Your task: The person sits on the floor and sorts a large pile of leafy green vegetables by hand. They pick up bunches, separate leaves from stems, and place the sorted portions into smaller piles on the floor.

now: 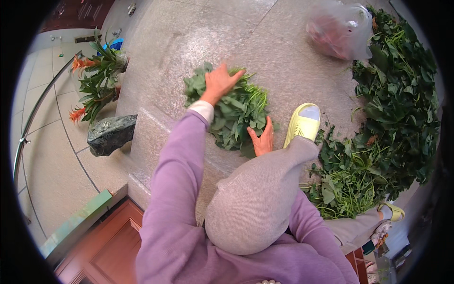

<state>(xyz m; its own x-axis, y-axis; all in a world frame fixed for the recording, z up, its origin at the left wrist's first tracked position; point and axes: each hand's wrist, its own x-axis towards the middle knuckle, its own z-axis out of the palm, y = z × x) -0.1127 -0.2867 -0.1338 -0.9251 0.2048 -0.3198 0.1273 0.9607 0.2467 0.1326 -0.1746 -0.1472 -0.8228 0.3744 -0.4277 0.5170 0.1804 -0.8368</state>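
Note:
A bunch of leafy green stems (232,113) lies on the stone floor, its leaves mostly to the left and its pale cut stems to the upper right. My left hand (220,82) rests on top of the bunch at its upper end, back up, with thumb and fingers spread. At the lower right edge of the leaves is my right hand (262,139), thumb and fingers apart, touching or very near them; my bent knee hides its forearm. A large heap of similar greens (397,103) spreads along the right side, with loose stems (351,191) at its lower end.
A clear plastic bag with reddish contents (333,33) stands at the upper right. My yellow slide sandal (303,122) is between bunch and heap. Orange-flowered potted plants (101,67), a dark rock (110,135) and a curved metal rail (39,103) are on the left. Stone ledges (156,142) lie near my left arm.

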